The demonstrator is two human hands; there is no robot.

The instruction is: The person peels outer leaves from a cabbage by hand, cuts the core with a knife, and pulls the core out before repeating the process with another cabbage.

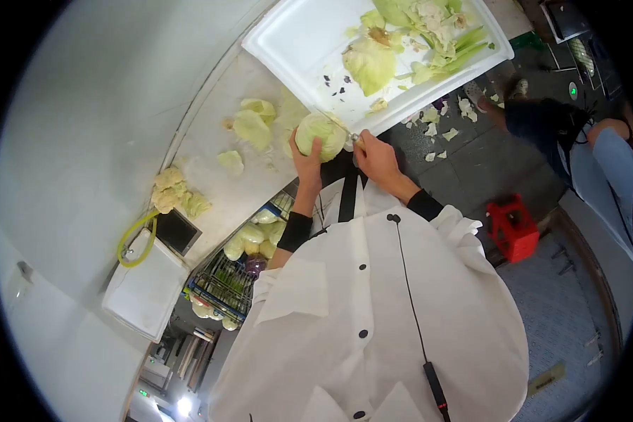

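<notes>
A pale green cabbage (323, 136) is held at the counter's edge, close to the near corner of a white tray. My left hand (307, 156) is closed around its left and lower side, thumb up against the leaves. In my right hand (378, 160) is a knife (354, 136), gripped by the handle, its thin blade lying along the cabbage's upper right side. How far the blade has cut in cannot be made out. Loose cabbage leaves (252, 129) lie on the counter left of the cabbage.
The white tray (288, 53) holds leaves and trimmings. Cauliflower (169, 190) sits at the counter's left end near a yellow hose (152, 243). Below are a crate of vegetables (225, 285), a red stool (512, 228) and floor scraps (432, 129). Another person (541, 130) is at right.
</notes>
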